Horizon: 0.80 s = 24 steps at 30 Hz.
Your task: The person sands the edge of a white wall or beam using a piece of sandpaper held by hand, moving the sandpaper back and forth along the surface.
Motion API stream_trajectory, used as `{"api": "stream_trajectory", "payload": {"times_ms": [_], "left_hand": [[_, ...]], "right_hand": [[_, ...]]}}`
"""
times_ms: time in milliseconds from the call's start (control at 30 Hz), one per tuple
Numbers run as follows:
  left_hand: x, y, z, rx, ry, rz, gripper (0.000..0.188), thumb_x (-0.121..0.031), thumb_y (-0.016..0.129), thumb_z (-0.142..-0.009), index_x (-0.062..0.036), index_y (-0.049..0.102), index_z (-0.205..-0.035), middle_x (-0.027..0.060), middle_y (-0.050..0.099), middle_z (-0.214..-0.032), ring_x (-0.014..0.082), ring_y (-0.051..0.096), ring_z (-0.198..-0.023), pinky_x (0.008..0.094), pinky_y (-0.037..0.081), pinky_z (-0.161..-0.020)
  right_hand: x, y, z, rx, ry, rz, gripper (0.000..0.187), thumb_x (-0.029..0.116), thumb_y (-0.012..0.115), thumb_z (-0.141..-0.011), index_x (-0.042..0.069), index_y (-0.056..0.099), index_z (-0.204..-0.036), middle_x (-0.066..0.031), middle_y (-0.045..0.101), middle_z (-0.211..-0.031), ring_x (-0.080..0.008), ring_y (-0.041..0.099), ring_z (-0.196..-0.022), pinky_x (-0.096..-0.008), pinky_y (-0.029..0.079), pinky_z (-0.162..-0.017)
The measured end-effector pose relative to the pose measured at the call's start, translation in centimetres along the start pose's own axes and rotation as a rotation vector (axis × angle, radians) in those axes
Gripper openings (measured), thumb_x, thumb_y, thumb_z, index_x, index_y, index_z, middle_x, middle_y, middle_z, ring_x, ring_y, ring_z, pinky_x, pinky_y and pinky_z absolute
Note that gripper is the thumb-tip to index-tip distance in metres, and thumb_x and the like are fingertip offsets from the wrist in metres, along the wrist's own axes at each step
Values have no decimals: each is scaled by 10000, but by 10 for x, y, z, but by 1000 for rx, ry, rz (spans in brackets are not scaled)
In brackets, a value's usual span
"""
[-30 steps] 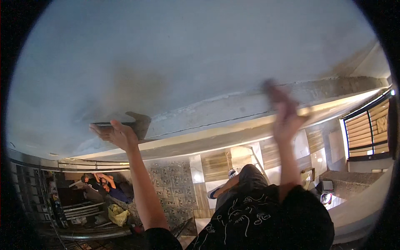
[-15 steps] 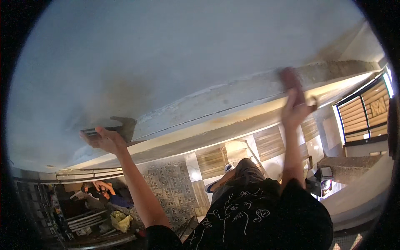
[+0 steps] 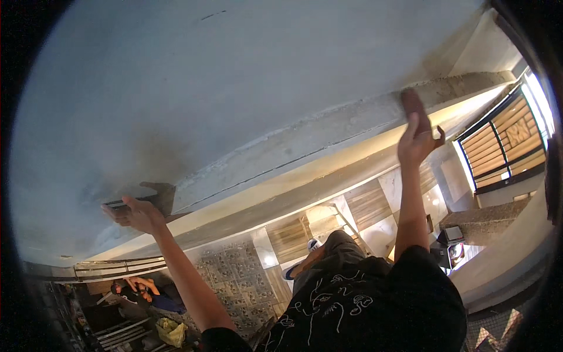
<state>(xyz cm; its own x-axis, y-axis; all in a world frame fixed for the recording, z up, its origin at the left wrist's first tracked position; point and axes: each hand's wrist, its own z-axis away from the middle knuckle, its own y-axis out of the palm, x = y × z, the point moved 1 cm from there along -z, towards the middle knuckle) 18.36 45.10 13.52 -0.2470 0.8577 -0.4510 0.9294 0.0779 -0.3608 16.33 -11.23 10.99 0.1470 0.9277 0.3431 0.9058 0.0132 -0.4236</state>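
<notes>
Left hand (image 3: 138, 215) by a pale surface (image 3: 234, 76), right hand (image 3: 416, 144) at its rough grey border (image 3: 305, 139), tiled floor (image 3: 366, 208) below

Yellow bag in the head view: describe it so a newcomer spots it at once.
Find the person's bare left forearm, left of centre. To its left, near the bottom, lie pale bars. The crumpled bag sits just right of them, its yellow standing out from its dull surroundings.

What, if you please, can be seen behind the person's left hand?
Behind the left hand is the grey surface, with a dark shape, probably a shadow, beside the hand. The patch directly covered by the hand cannot be seen.
</notes>
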Motion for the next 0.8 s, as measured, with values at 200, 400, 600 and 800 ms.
{"api": "stream_trajectory", "payload": {"times_ms": [200, 400, 600, 800], "left_hand": [[16, 16, -3, -18, 88, 69, 844, -675, 221, -919, -27, 164, -1457, 234, 254, -1452, 409, 247, -1337, 526, 332, -1012], [0, 4, -1, 10, 2, 41, 841, -691, 202, -910, -51, 188, -1455, 229, 272, -1438, 411, 284, -1310, 529, 333, -1005], [-17, 2, 1, 21, -56, 121, 845, -707, 214, -900, -66, 227, -1450, 225, 280, -1433, 407, 279, -1315, 537, 330, -1012], [-4, -1, 1, -1, -12, 74, 827, -687, 225, -910, -61, 225, -1451, 230, 283, -1430, 412, 269, -1325, 540, 320, -1028]], "right_hand": [[118, -6, 56, 241, -76, -443, 329, 154, 537, -846, 151, 628, -1162, -16, 668, -1106, -164, 589, -1029, -471, 201, -1010], [9, 10, 16, 168, -52, -241, 279, 170, 496, -913, 46, 651, -1109, -85, 691, -1058, -190, 617, -995, -403, 170, -1054], [-28, 24, 7, -62, 166, -149, 285, 219, 500, -948, 32, 649, -1102, -115, 689, -1048, -219, 612, -938, -409, 216, -1032], [49, 12, 33, 200, -89, -368, 241, 187, 558, -865, 117, 672, -1066, -29, 693, -1041, -182, 613, -977, -428, 218, -1015]]}}
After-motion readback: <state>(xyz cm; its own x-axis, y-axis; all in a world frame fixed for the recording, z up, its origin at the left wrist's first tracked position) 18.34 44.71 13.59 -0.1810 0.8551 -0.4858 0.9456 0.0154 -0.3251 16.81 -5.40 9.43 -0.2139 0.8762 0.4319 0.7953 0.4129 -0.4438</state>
